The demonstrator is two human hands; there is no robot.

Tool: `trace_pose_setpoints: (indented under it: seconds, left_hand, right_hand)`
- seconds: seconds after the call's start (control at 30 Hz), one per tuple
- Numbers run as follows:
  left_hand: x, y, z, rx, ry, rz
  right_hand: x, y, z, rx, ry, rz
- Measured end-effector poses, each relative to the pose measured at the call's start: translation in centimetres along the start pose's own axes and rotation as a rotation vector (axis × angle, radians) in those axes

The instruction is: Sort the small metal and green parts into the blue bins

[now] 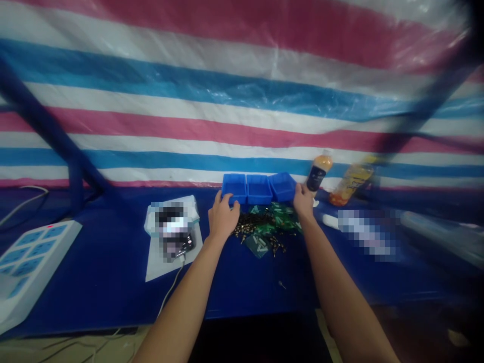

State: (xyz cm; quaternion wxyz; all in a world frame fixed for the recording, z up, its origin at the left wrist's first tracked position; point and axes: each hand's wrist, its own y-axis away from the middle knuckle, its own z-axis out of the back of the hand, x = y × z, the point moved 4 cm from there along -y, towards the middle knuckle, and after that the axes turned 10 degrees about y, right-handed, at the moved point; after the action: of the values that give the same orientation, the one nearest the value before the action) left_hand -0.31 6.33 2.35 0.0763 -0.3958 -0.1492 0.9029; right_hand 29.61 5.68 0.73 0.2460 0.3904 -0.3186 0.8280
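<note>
Bins, three little blue ones, sit side by side at the far edge of the table, right up against the striped tarp. The person has both arms stretched out to them. The left hand lies palm down and loosely spread, fingertips at the near rim of the left bin and the heel over a pile of tiny brass bits and green boards just in front of the row. The right hand is against the outer side of the right bin; can't tell from where I stand whether it's actually gripping or just touching.

My guess is they're thin, light plastic: stiff enough to lift by a rim or side wall, but easy to skid on that blue cover. And since they're three separate pieces, squeezing from both ends looks like the safest hold.

Two bottles stand just right of the row, close enough to get knocked. Further left there's a paper with some gadget on it, and a power strip at the near left.
</note>
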Motion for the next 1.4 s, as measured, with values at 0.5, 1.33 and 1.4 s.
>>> trace_pose_setpoints:
  seconds: [0.5,1.33,1.4]
  left_hand:
    - [-1.4,0.9,-0.1,-0.027,-0.104,-0.094]
    - [-0.9,1.4,-1.1,0.100,-0.142,-0.143]
    - [-1.0,1.4,-0.3,0.017,-0.144,-0.107]
  right_hand:
    - [3.7,3.9,2.0,0.056,0.336,0.440]
    - [3.5,7.3,-0.2,0.654,0.660,0.497]
    - [3.5,7.2,-0.2,0.670,0.683,0.460]
